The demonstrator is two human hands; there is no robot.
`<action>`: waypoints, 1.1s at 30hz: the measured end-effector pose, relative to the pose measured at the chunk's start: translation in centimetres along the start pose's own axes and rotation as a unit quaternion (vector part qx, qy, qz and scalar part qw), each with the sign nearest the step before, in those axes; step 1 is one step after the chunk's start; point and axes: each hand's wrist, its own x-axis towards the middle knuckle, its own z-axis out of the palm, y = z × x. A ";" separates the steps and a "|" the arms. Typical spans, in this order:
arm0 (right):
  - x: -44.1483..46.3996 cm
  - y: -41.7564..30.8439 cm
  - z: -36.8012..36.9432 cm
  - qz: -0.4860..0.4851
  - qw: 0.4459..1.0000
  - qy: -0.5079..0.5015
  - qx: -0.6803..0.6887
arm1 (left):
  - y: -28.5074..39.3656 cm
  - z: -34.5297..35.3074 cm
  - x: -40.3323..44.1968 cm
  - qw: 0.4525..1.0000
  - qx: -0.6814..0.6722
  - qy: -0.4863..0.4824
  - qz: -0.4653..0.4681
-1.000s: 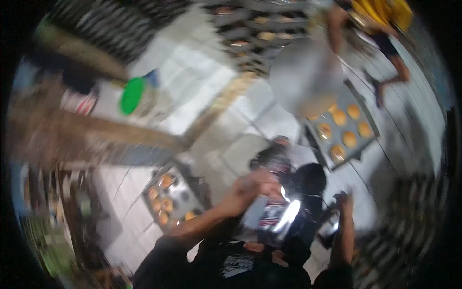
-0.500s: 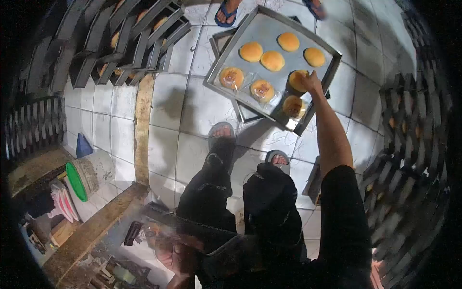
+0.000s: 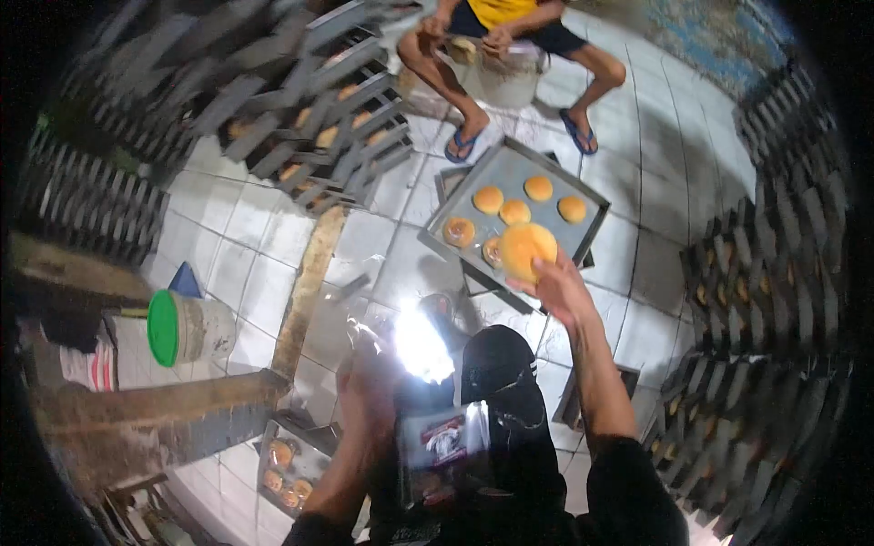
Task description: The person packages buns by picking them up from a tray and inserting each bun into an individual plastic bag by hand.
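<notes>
My right hand (image 3: 563,289) grips a round golden bun (image 3: 528,252), raised above the near edge of a metal tray (image 3: 583,173). Several bare buns (image 3: 538,188) lie on that tray, along with a bun in clear wrapping (image 3: 459,232); another is partly hidden behind the held bun. My left hand (image 3: 362,387), blurred, is closed on a clear plastic bag (image 3: 421,344) that shines with strong glare. On my lap lies a stack of printed plastic bags (image 3: 444,450).
Opposite sits another person (image 3: 510,18) on a bucket (image 3: 510,82), feet beside the tray. A lower-left tray (image 3: 266,473) holds several wrapped buns. Stacked dark trays (image 3: 737,273) line both sides. A green-lidded bucket (image 3: 191,328) lies beside a wooden beam (image 3: 305,300).
My right hand has lifted a bun off the tray and brought it closer. My left hand has risen from beside the lap with the plastic bag. The view has tilted up, showing the other person.
</notes>
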 end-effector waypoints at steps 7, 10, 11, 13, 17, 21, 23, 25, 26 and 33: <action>-18.7 1.3 15.2 -0.332 0.748 -0.125 -0.562 | -1.4 1.7 2.0 0.958 -0.264 -0.048 -0.103; -18.8 3.2 13.6 -0.405 0.666 -0.025 -0.626 | -0.2 3.2 -1.6 0.944 -0.261 -0.158 -0.123; -19.3 2.9 14.3 -0.433 0.645 -0.013 -0.630 | 0.8 3.4 -3.7 0.948 -0.256 -0.160 -0.104; -20.0 2.6 16.2 -0.452 0.613 -0.005 -0.647 | 2.7 2.8 -7.2 0.942 -0.268 -0.165 -0.114; -21.0 5.3 19.7 -0.359 0.687 -0.055 -0.629 | 0.6 0.5 -6.6 0.922 -0.336 -0.140 -0.129; -20.5 9.4 20.4 -0.332 0.640 -0.173 -0.670 | -1.6 -4.0 -3.9 0.912 -0.365 -0.158 -0.100; -19.1 9.1 19.6 -0.367 0.586 -0.157 -0.705 | -1.8 -2.0 -7.0 0.936 -0.316 -0.155 -0.026; -18.0 7.5 19.6 -0.378 0.545 -0.141 -0.735 | -1.4 -1.0 -8.7 0.957 -0.248 -0.147 -0.022; -18.3 6.8 20.2 -0.370 0.552 -0.150 -0.732 | -2.4 -1.0 -8.4 0.957 -0.245 -0.153 0.033; -16.2 3.5 21.8 -0.348 0.549 -0.152 -0.745 | -0.8 2.7 -4.9 0.915 -0.388 -0.096 0.062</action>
